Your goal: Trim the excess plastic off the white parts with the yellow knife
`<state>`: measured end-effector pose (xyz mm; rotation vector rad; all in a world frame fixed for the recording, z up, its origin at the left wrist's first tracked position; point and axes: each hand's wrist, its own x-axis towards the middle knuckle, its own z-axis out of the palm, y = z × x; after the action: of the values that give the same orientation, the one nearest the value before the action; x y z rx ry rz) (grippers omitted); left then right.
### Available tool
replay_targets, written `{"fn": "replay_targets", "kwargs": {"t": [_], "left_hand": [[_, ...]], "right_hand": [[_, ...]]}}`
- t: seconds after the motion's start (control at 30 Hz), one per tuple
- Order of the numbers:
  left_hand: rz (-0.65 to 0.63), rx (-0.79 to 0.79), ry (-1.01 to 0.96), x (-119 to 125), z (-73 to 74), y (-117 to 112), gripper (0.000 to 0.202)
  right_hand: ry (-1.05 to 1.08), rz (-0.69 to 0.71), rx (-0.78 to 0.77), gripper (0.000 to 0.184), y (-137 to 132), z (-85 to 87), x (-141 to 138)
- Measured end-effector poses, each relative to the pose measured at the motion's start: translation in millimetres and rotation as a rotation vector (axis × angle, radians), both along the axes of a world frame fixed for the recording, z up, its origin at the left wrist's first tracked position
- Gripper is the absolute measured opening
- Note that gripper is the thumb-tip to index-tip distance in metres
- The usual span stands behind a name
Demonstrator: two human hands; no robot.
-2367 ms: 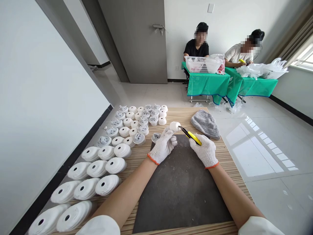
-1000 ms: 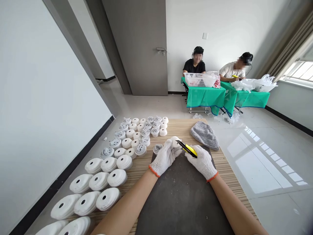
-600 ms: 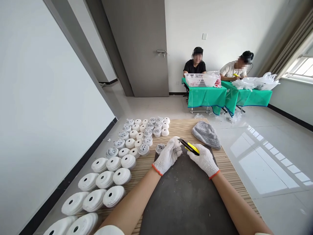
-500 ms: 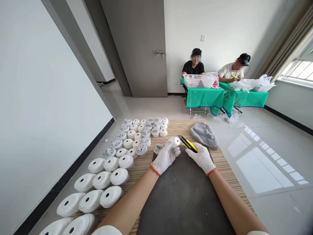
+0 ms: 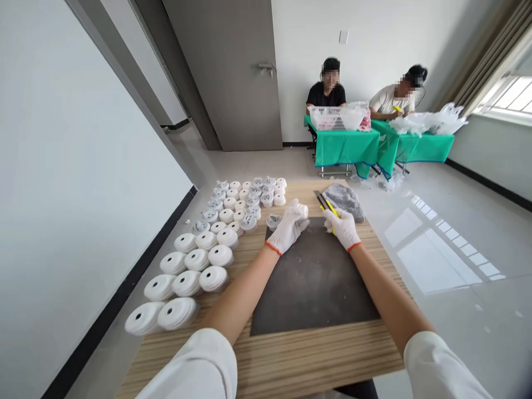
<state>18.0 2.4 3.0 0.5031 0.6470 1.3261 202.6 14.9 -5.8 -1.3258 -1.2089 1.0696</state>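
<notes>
My left hand (image 5: 291, 226), in a white knit glove with an orange cuff, is closed around a small white round plastic part (image 5: 305, 211), mostly hidden by the fingers. In my gloved right hand (image 5: 342, 227) is a yellow and black utility knife (image 5: 327, 204), its blade end pointing up and to the left. A gap separates the knife from the white part. Both hands are over the far portion of a dark grey mat (image 5: 316, 277). Just left of my left hand sits a round part with a greyish top (image 5: 273, 221).
Rows of white round parts with centre holes (image 5: 187, 282) and grey-topped ones fill the table's left side. A grey cloth (image 5: 344, 200) lies at the far right of the wooden table (image 5: 274, 360). Beyond, two people sit at green-covered tables (image 5: 347, 147) with a white basket (image 5: 332, 118).
The view has tilted down, showing the near table edge. The knife has drawn away from the white part and points more upward. My left hand has turned, still gripping the part.
</notes>
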Motion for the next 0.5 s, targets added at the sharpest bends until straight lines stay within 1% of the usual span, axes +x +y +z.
{"fn": "replay_targets", "kwargs": {"t": [0.07, 0.13, 0.23, 0.3, 0.4, 0.47, 0.5], "left_hand": [[-0.011, 0.001, -0.007, 1, 0.3, -1, 0.044], [-0.022, 0.037, -0.011, 1, -0.3, -2, 0.051], [-0.035, 0.104, 0.035, -1, -2.0, -2, 0.07], [-0.015, 0.135, 0.059, -1, -4.6, -1, 0.077], [0.036, 0.158, 0.069, 1, -11.1, 4, 0.082], [0.058, 0.171, 0.126, 4, -15.2, 6, 0.081], [0.07, 0.174, 0.173, 6, -16.6, 7, 0.08]], "right_hand": [[0.045, -0.03, -0.009, 0.037, -4, 0.1, 0], [0.033, 0.005, 0.002, 0.039, -8, -2.1, 1], [-0.184, 0.127, 0.01, 0.039, -15, -6.0, 3], [-0.325, 0.143, 0.02, 0.04, -18, -7.2, 3], [-0.459, 0.134, 0.062, 0.04, -21, -5.1, 3], [-0.565, 0.156, 0.107, 0.037, -23, -1.8, 2], [-0.624, 0.146, 0.132, 0.037, -23, -0.1, 1]]}}
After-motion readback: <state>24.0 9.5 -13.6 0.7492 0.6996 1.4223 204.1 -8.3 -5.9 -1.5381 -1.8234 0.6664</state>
